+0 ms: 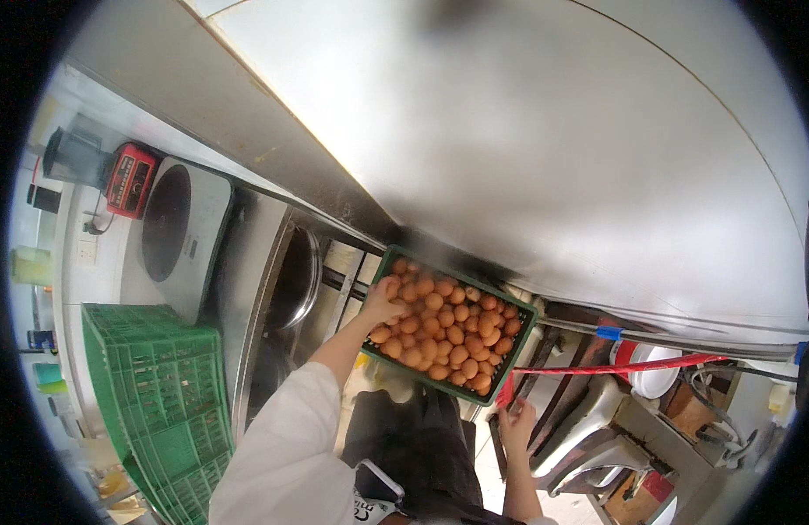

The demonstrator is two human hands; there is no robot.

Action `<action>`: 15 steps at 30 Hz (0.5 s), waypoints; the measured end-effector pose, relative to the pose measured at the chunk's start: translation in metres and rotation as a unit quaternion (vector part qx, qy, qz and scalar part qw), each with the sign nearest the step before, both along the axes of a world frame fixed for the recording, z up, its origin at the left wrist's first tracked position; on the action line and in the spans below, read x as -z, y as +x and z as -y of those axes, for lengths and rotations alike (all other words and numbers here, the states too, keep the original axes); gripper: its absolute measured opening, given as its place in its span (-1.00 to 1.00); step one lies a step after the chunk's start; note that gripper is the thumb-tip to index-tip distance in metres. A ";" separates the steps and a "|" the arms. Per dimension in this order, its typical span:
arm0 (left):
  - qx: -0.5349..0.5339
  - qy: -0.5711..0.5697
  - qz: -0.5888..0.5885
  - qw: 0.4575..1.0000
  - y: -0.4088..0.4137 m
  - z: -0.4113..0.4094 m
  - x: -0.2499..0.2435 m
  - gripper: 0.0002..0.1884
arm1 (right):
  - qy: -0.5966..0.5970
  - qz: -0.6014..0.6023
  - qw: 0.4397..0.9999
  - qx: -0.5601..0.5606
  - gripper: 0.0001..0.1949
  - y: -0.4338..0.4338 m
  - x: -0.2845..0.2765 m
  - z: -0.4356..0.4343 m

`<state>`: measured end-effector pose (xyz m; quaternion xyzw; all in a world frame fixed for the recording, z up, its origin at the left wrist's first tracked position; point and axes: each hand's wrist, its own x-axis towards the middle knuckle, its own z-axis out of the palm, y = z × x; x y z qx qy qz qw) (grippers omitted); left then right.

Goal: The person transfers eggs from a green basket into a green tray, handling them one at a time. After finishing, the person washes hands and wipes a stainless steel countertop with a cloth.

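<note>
A green plastic crate (458, 398) full of brown eggs (454, 335) lies before me, beside a large white surface. My left hand (382, 302) reaches in at the crate's left end, its fingers curved over an egg; whether it grips that egg is not clear. Just outside the crate's lower right corner is my right hand (517, 423), with bent fingers close to a red strap (505, 392). It is too small in view to tell if those fingers hold the strap.
At the left, an empty-looking green crate (174, 400) stands by a steel counter (247, 256). Behind it are an induction cooker (211, 243) and a red blender base (132, 180). Metal machine parts (582, 426) and a white bucket (655, 371) are at the right.
</note>
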<state>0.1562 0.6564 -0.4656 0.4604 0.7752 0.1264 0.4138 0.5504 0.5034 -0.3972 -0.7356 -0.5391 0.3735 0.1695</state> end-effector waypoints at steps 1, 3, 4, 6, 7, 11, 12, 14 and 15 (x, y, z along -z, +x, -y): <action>0.013 -0.021 -0.004 1.000 0.006 -0.008 0.003 -0.17 | -0.019 0.006 1.000 0.020 -0.56 0.010 -0.004 0.011; 0.039 -0.063 -0.016 0.997 0.021 -0.026 -0.010 -0.19 | -0.009 0.055 0.998 0.025 -0.54 0.027 -0.013 0.036; 0.052 -0.112 -0.032 0.992 0.032 -0.033 -0.028 -0.20 | -0.035 0.041 0.997 0.060 -0.53 0.033 -0.012 0.047; 0.104 -0.119 -0.085 0.984 0.036 -0.035 -0.023 -0.21 | -0.097 0.026 0.989 0.106 -0.52 0.045 -0.011 0.064; 0.128 -0.123 -0.111 0.978 0.037 -0.032 -0.020 -0.21 | -0.061 0.054 0.993 0.085 -0.52 0.046 -0.014 0.069; 0.159 -0.124 -0.170 0.964 0.033 -0.021 0.001 -0.21 | -0.079 0.002 0.992 0.098 -0.49 0.065 0.011 0.092; 0.180 -0.116 -0.171 0.962 0.029 -0.019 0.006 -0.19 | -0.069 0.003 0.994 0.084 -0.49 0.063 0.011 0.091; 0.216 -0.103 -0.171 0.956 0.020 -0.012 0.015 -0.13 | -0.059 0.001 0.997 0.057 -0.49 0.060 0.011 0.086; 0.206 -0.100 -0.149 0.962 0.020 -0.011 0.009 -0.16 | -0.058 -0.002 0.997 0.049 -0.49 0.056 0.012 0.084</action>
